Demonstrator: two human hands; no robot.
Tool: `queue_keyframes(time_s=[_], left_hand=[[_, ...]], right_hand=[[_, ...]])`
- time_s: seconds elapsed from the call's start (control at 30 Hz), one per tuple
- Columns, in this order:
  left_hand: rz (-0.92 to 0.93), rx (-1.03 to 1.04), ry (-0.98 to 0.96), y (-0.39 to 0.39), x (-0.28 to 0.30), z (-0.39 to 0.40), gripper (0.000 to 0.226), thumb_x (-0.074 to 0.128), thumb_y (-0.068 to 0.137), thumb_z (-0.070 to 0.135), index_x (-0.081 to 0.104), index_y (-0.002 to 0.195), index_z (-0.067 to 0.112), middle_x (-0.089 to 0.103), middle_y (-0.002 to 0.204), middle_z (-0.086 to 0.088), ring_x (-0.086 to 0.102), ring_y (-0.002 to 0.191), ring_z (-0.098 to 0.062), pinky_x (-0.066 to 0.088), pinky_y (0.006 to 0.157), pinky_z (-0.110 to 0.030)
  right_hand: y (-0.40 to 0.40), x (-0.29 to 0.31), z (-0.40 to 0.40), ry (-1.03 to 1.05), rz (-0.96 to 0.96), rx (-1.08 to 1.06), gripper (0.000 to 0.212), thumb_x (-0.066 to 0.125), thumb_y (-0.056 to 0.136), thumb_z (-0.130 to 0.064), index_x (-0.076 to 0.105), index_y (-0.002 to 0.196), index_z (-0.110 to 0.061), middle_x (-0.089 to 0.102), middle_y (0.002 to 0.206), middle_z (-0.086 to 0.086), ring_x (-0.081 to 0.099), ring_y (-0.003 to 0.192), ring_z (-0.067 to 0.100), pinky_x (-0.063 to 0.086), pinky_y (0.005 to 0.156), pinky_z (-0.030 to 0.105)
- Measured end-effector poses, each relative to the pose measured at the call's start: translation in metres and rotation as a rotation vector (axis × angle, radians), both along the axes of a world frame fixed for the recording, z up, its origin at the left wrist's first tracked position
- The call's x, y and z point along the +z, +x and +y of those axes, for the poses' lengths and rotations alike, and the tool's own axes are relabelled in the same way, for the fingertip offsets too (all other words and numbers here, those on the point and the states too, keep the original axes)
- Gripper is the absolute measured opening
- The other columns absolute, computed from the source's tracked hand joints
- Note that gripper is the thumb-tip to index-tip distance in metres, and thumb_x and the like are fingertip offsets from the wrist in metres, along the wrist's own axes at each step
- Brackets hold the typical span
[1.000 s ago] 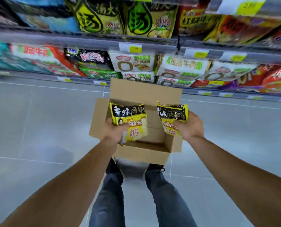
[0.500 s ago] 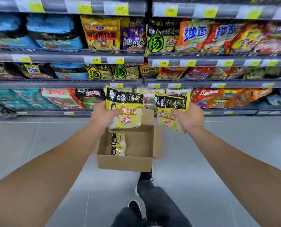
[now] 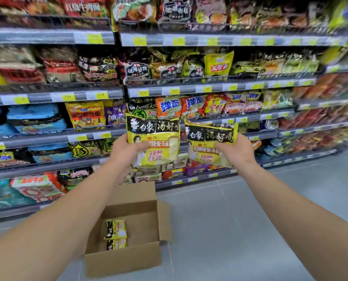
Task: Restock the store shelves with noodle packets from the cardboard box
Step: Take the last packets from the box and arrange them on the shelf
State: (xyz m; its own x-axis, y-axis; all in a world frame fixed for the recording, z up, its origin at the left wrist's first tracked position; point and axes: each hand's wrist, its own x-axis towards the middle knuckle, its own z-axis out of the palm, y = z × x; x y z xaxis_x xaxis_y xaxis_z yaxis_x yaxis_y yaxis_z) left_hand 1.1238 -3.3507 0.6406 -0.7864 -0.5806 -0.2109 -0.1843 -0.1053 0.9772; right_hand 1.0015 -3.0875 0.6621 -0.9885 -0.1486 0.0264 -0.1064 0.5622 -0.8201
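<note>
Shelving (image 3: 209, 86) fills the aisle wall, tiers crowded with noodle bags behind price strips; grey floor below.

Head view, items:
- Left hand (image 3: 124, 149), clamped on a yellow-and-black noodle packet (image 3: 155, 140), raised before the middle tiers.
- Right hand (image 3: 237, 151), clamped on a second packet (image 3: 209, 142), just beside the first, not on any shelf.
- Cardboard box (image 3: 128, 258), open on the floor near the shelf foot; two more packets (image 3: 115, 234) against its left wall.

Risks, judged: tiers look full, so a forced packet may dislodge neighbours over the shelf edge; matching slot unclear through blur, misplacement likely; box underfoot invites tripping.
</note>
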Motion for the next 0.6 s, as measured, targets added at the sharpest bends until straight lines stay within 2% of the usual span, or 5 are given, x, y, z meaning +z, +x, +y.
queue_keyframes(time_s=[0.03,0.1,0.23,0.4,0.6], left_hand=[[0.023,-0.017,0.000,-0.010,0.008,0.013,0.101,0.094,0.047,0.046,0.044,0.125,0.006,0.054,0.132,0.003,0.057,0.114,-0.021,0.041,0.103,-0.044],[0.052,-0.043,0.024,-0.038,0.016,0.041,0.106,0.094,0.051,0.036,0.041,0.139,0.006,0.056,0.131,0.000,0.057,0.115,-0.024,0.041,0.103,-0.042],[0.070,-0.021,-0.018,-0.095,0.030,0.101,0.100,0.079,0.079,0.018,0.013,0.154,0.010,0.026,0.157,-0.009,0.035,0.139,-0.031,0.031,0.109,-0.046],[0.135,-0.023,-0.003,-0.158,0.039,0.155,0.117,0.093,0.050,0.044,0.034,0.145,0.010,0.046,0.145,-0.012,0.054,0.123,-0.032,0.043,0.103,-0.051],[0.135,0.032,-0.051,-0.216,0.047,0.206,0.097,0.078,0.080,0.016,0.015,0.154,0.010,0.023,0.158,-0.009,0.035,0.139,-0.032,0.031,0.110,-0.046]], right_hand=[[-0.008,0.003,0.014,-0.004,0.007,-0.016,0.022,0.077,0.079,-0.028,0.059,0.072,-0.018,0.061,0.072,-0.003,0.058,0.070,0.018,0.048,0.067,0.035],[-0.025,0.009,0.047,-0.013,0.033,-0.035,0.017,0.078,0.077,-0.028,0.068,0.083,-0.015,0.068,0.080,-0.002,0.063,0.077,0.018,0.051,0.066,0.033],[-0.070,0.020,0.109,-0.130,0.024,-0.071,0.013,0.079,0.078,-0.021,0.069,0.087,-0.022,0.072,0.087,-0.005,0.067,0.084,0.020,0.054,0.075,0.035],[-0.132,0.039,0.174,-0.233,0.030,-0.099,0.015,0.079,0.079,-0.015,0.068,0.089,-0.016,0.071,0.086,-0.003,0.067,0.081,0.020,0.054,0.070,0.036],[-0.205,0.048,0.222,-0.199,0.051,-0.114,0.014,0.077,0.082,-0.014,0.069,0.094,-0.011,0.069,0.084,-0.004,0.066,0.079,0.018,0.046,0.063,0.027]])
